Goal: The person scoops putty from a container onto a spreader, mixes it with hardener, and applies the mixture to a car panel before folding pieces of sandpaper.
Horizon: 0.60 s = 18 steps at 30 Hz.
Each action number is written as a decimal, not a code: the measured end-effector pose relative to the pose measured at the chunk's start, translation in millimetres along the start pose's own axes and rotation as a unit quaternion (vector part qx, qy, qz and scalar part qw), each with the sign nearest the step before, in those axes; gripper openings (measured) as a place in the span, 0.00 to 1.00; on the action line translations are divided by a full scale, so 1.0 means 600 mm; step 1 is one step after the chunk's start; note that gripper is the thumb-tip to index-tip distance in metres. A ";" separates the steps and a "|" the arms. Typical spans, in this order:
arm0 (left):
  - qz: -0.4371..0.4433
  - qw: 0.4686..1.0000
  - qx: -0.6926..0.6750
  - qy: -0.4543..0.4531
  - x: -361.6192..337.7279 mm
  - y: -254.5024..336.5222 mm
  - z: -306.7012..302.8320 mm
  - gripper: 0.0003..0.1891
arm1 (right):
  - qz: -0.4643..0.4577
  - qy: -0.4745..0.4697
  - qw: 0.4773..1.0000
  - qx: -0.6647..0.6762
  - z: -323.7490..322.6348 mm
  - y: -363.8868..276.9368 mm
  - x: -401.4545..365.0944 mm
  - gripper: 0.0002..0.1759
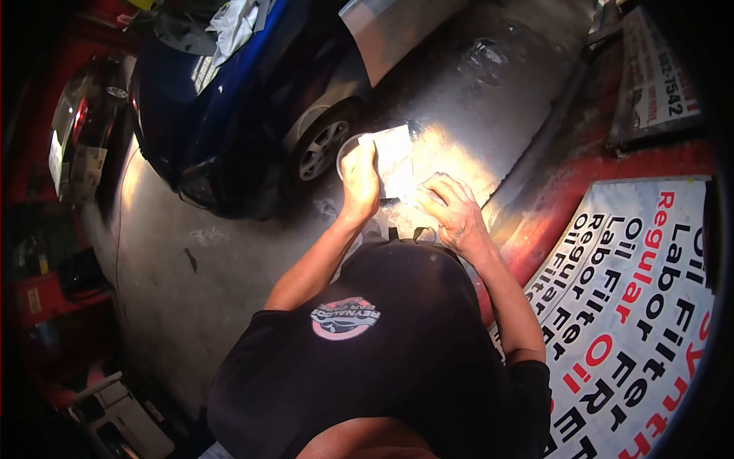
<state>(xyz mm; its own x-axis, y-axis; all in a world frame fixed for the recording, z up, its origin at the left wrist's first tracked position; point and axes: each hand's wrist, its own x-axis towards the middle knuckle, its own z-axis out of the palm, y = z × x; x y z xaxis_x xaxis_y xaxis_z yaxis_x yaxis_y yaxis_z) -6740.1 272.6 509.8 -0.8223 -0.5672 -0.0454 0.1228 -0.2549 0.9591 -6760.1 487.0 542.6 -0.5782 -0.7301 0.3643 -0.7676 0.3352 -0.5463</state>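
Observation:
My left hand (359,183) is closed on a pale, flat sheet (395,157), its thumb lying along the near edge. A thin round rim shows just behind that hand, against the car wheel. Strong light washes out the sheet's surface. My right hand (456,214) is at the lower right of the sheet, fingers bent and pressed together, in the glare. What those fingers grip, if anything, I cannot tell. Both hands are in front of my dark shirt (367,359).
A dark blue car (222,138) with a wheel (325,149) stands ahead on the left, a white cloth (232,27) on it. Another car (92,115) is farther left. A printed oil-service banner (612,306) lies at the right beside a red ledge (535,237). Concrete floor (183,252) extends below.

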 end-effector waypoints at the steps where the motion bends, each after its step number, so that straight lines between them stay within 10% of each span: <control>1: 0.026 0.999 0.007 -0.018 0.010 0.016 -0.008 0.18 | 0.002 0.000 1.000 0.000 0.002 0.018 -0.012 0.28; 7: -0.047 0.997 -0.056 -0.033 0.019 0.034 -0.016 0.18 | 0.089 0.097 0.968 0.215 -0.026 -0.005 0.017 0.31; 11: -0.285 0.917 -0.274 -0.043 -0.015 0.008 0.012 0.16 | -0.064 0.094 0.987 0.110 -0.041 -0.035 0.034 0.28; 18: -0.236 0.934 -0.258 -0.078 -0.013 0.052 -0.004 0.18 | -0.005 -0.017 0.997 -0.078 0.003 0.045 -0.019 0.33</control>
<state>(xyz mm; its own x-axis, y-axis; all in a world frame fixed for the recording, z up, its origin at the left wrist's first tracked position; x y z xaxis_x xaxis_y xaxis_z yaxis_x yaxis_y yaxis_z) -6728.4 267.1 539.4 -0.9185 -0.1852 -0.3495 -0.0558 -0.8141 0.5780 -6773.7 503.3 522.7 -0.5630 -0.7527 0.3412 -0.8081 0.4148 -0.4182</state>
